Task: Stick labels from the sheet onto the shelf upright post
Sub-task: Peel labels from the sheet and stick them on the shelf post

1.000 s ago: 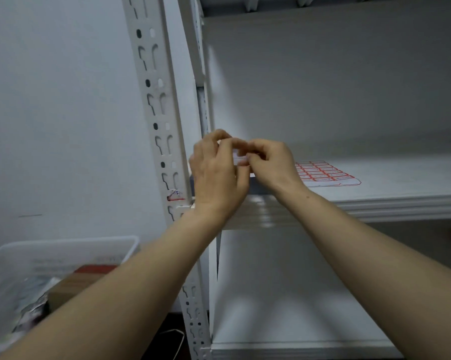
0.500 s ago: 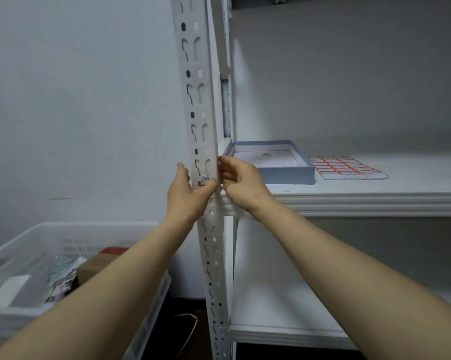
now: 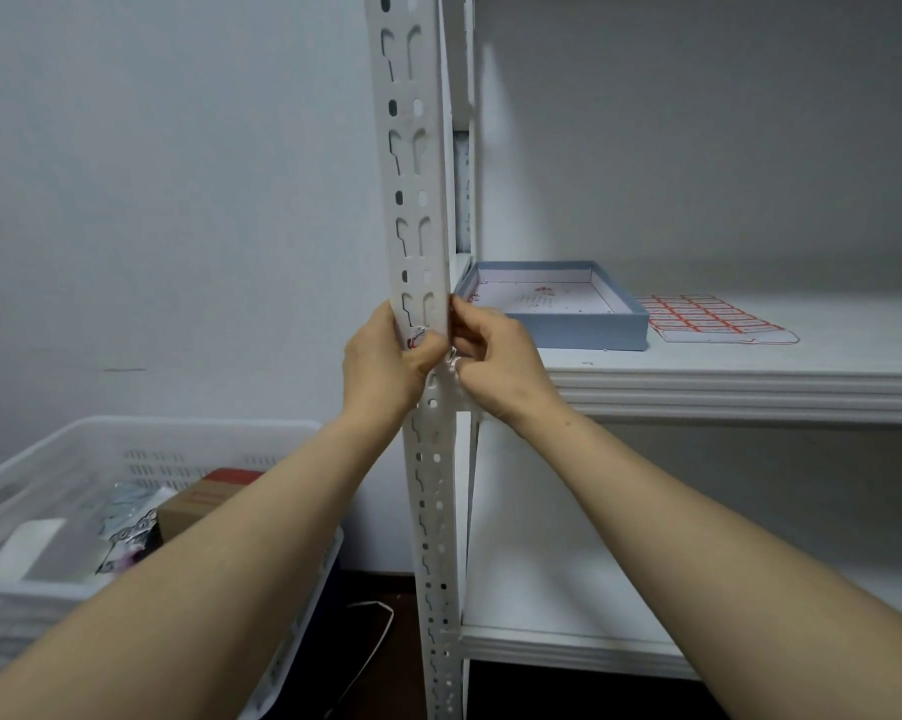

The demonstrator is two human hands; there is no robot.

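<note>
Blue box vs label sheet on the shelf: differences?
The blue box has raised walls; the label sheet lies flat. The blue box is blue outside, white inside; the label sheet is white with red-bordered labels. The blue box sits nearer the post than the label sheet. Both rest on the same shelf.

You had nothing legible here. The red-bordered print on the sheet [image 3: 708, 320], far right on the shelf [image 3: 750, 376], was too small to read. The red marks on the label [image 3: 416, 339] stuck to the post [image 3: 412, 163] and inside the blue box [image 3: 568, 324] were blurred.
</note>
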